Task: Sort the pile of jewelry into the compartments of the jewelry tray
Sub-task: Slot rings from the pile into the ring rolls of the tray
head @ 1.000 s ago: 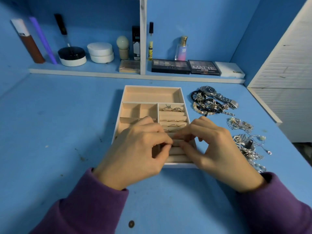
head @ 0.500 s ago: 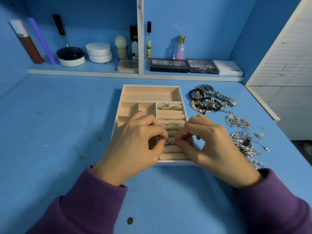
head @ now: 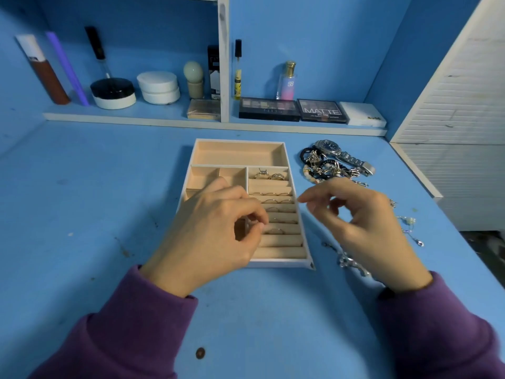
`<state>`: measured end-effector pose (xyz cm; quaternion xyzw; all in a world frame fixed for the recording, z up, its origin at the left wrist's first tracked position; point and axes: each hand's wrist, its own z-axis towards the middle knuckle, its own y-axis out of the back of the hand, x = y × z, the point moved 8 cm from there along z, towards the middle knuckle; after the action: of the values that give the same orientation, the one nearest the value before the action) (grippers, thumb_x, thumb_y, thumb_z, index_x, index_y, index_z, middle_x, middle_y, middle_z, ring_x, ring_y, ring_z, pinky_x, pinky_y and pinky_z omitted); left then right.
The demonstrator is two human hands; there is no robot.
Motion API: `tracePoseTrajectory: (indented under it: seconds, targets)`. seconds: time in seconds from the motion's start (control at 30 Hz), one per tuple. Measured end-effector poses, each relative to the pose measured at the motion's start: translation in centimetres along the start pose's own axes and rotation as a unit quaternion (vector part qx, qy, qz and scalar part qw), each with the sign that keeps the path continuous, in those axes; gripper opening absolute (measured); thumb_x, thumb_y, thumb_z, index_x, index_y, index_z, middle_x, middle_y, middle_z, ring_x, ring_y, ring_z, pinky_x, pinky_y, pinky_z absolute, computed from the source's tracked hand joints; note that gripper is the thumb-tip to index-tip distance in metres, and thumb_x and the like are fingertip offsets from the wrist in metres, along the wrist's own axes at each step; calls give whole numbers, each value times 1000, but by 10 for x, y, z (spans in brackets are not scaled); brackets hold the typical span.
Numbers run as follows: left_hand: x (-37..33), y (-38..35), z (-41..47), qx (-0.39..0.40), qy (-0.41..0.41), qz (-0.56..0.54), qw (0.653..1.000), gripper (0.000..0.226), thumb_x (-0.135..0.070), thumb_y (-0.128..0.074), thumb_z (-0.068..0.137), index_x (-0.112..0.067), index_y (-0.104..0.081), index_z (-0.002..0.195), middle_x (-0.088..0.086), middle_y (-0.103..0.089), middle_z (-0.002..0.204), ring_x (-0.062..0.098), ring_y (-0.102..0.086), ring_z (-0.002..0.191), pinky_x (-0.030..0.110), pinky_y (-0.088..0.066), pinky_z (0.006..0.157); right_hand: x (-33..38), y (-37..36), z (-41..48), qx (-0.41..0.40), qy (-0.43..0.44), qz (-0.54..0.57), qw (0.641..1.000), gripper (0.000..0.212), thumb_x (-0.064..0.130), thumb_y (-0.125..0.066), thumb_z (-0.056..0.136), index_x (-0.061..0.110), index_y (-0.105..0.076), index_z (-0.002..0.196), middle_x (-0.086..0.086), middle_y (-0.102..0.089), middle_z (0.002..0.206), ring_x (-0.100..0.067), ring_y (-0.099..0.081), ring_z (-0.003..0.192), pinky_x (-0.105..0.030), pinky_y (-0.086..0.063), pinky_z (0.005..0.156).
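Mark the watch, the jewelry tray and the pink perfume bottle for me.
watch (head: 329, 145): head view, dark dial.
jewelry tray (head: 237, 154): head view, bare floor of the long back compartment.
perfume bottle (head: 288, 87): head view, pink lower body.

The jewelry tray (head: 237, 154) has a matt, beige, velvety-looking lining. Its rings (head: 273, 194) and the watch (head: 341, 155) toward the table's (head: 82, 214) right edge are shiny metal. The table's blue surface looks matt and scuffed.

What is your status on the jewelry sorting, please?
Left hand curled over ring rolls, contents unclear. Right hand open, beside jewelry tray. Watch and bracelets unsorted on desk. Nothing obstructing.
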<state>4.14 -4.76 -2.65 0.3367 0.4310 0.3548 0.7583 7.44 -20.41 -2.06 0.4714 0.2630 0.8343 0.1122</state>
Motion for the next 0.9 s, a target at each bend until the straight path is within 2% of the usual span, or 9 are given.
tracePoseTrajectory:
  seconds: [0.07, 0.17, 0.2, 0.33, 0.43, 0.5, 0.6, 0.77, 0.9]
  targets:
    - [-9, 5, 5, -14, -10, -3, 1000, 18, -39, -50, 77, -33, -66, 77, -22, -58, 75, 6, -46, 80, 26, -47, 70, -12, 22, 1, -40, -37, 21, 998, 19, 11, -57, 79, 25, -69, 78, 3, -65, 72, -11, -57, 70, -27, -45, 64]
    - [-27, 5, 18, -28, -22, -4, 999, 14, -34, -52, 77, -33, -67, 79, -21, -60, 75, 4, -42, 79, 11, -37, 68, -31, 50, 1, -59, -78, -5, 995, 29, 1, -56, 82, 26, -69, 76, 3, -66, 75, -14, -58, 74, -32, -45, 67]
    - [-34, 1, 24, -24, -30, -6, 999, 14, -31, -54, 78, -32, -67, 81, -19, -61, 76, 3, -40, 80, 10, -35, 68, -38, 57, 1, -57, -91, -22, 994, 32, -3, -54, 82, 24, -69, 76, 1, -67, 78, -14, -59, 76, -32, -45, 68]
    - [-59, -38, 50, 71, -60, -32, 995, 18, -22, -55, 88, -30, -67, 98, -17, -59, 86, 4, -37, 86, 26, -40, 82, -56, 66, -4, -52, -111, -65, 990, 37, -10, -49, 77, 21, -69, 74, -2, -65, 84, -24, -56, 77, -38, -44, 68]
    - [-71, -67, 64, 154, -80, -20, 985, 22, -22, -54, 90, -29, -65, 108, -12, -63, 97, 3, -38, 88, 36, -43, 88, -58, 69, -7, -72, -110, -71, 989, 36, -11, -48, 76, 18, -70, 74, -1, -64, 81, -27, -53, 71, -33, -41, 63]
    - [-74, -80, 69, 199, -85, -8, 976, 25, -26, -58, 88, -30, -63, 112, -11, -64, 103, 3, -42, 89, 35, -45, 89, -60, 74, -8, -95, -111, -66, 987, 35, -10, -47, 76, 17, -70, 73, -2, -64, 81, -32, -52, 70, -32, -41, 62]
    - [-73, -90, 71, 244, -81, 10, 966, 33, -28, -64, 85, -30, -60, 118, -9, -63, 109, 7, -51, 90, 28, -44, 86, -64, 80, -9, -117, -113, -57, 985, 37, -10, -46, 76, 18, -70, 72, -5, -66, 83, -34, -55, 75, -38, -44, 66]
    - [-71, -93, 70, 259, -56, -12, 964, 33, -28, -66, 83, -31, -60, 115, -10, -61, 95, 11, -56, 89, 30, -46, 82, -64, 77, -10, -104, -117, -71, 985, 35, -8, -46, 75, 18, -70, 74, -4, -67, 84, -25, -57, 78, -36, -44, 68]
    - [-63, -87, 70, 243, -31, -17, 969, 31, -31, -67, 81, -32, -59, 110, -15, -56, 85, 6, -52, 81, 26, -44, 76, -65, 75, -9, -93, -118, -79, 985, 33, -7, -47, 75, 17, -70, 74, -3, -66, 84, -18, -56, 75, -27, -42, 62]
